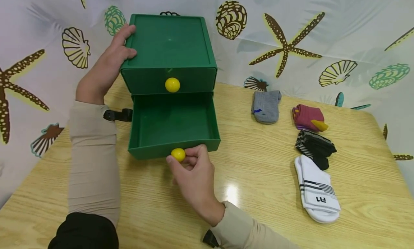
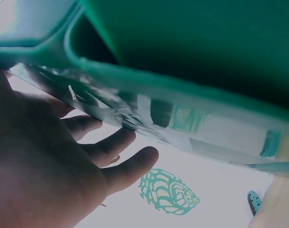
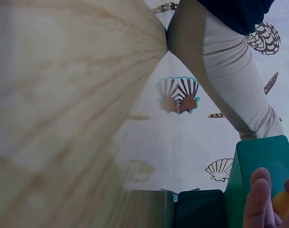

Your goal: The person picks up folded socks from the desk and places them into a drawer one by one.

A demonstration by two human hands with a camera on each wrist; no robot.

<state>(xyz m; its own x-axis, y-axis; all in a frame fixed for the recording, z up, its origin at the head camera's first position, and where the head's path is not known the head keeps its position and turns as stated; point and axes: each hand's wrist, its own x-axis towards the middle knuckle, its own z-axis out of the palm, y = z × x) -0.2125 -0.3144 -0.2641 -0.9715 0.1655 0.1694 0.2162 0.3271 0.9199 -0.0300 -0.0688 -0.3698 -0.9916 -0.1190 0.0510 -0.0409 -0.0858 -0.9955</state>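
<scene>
A green two-drawer box [image 1: 169, 44] stands at the back of the table; its upper drawer [image 1: 145, 80] is closed and its lower drawer [image 1: 174, 123] is pulled out, with nothing inside. My right hand [image 1: 197, 180] pinches the lower drawer's yellow knob [image 1: 178, 155] between thumb and fingers. Against the box's left side and top edge rests my left hand [image 1: 110, 62], fingers extended. The left wrist view shows that hand [image 2: 54, 156] with its fingers spread along the box's side. In the right wrist view, fingers [image 3: 259, 199] are around the yellow knob [image 3: 283, 204].
To the right on the wooden table [image 1: 258, 162] lie folded socks: a grey pair [image 1: 266, 107], a maroon one [image 1: 308, 118], a black one [image 1: 315, 146] and a white one [image 1: 318, 191]. A patterned cloth [image 1: 300, 30] hangs behind the table.
</scene>
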